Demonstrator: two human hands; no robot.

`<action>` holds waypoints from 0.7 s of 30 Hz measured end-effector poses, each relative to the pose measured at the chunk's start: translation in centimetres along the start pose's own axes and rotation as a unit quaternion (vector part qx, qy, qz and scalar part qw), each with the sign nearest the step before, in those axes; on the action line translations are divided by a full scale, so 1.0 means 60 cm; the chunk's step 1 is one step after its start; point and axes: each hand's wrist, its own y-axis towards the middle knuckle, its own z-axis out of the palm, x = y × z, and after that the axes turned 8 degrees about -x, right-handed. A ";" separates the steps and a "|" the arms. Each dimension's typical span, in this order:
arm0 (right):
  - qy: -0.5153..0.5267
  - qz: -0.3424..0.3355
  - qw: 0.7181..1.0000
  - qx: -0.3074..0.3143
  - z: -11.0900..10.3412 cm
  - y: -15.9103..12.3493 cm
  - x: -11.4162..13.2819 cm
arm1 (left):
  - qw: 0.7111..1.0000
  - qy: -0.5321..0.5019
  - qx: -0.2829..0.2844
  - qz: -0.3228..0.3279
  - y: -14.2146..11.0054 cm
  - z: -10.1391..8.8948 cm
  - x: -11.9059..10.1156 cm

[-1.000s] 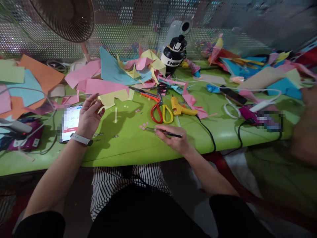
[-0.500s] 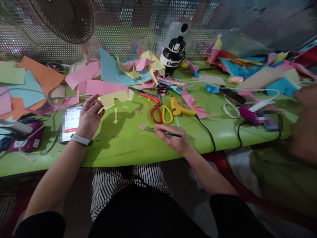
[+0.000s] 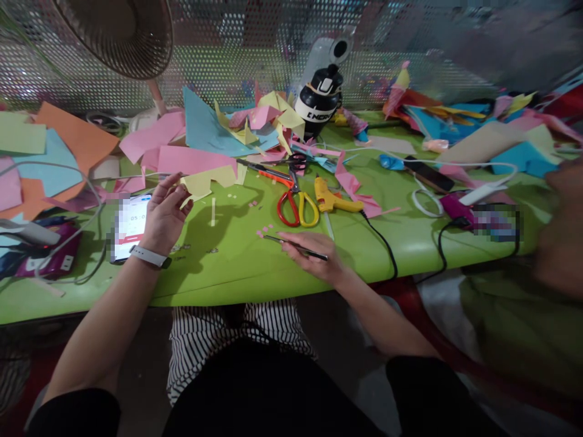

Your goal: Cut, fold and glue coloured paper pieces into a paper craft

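My right hand (image 3: 316, 260) is closed around a pair of slim metal tweezers (image 3: 303, 249). Their tips point left and lie close by several tiny pink paper pieces (image 3: 260, 233) on the green tabletop; whether they touch one is too small to tell. Raised above the table's left part, my left hand (image 3: 166, 212) has its fingers bent and the thumb near the fingertips. What it pinches, if anything, I cannot make out. A lit phone (image 3: 131, 227) lies partly behind that wrist. Beyond the hand is a cut yellow paper (image 3: 207, 182), with a thin pale strip (image 3: 212, 212) nearby.
Red-and-yellow-handled scissors (image 3: 298, 206) and a yellow glue gun (image 3: 337, 199) lie beyond my right hand, its black cord running right. A black bottle (image 3: 319, 103), a fan (image 3: 118, 36) and coloured paper scraps line the back. Another person's arm (image 3: 560, 230) is at far right.
My right hand has shifted slightly left and down, and the tweezers have tilted a little with it. My left hand stays in place.
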 end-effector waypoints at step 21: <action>0.206 0.151 0.962 -0.093 0.080 0.153 0.057 | 0.998 0.002 0.035 -0.051 -0.035 0.011 0.011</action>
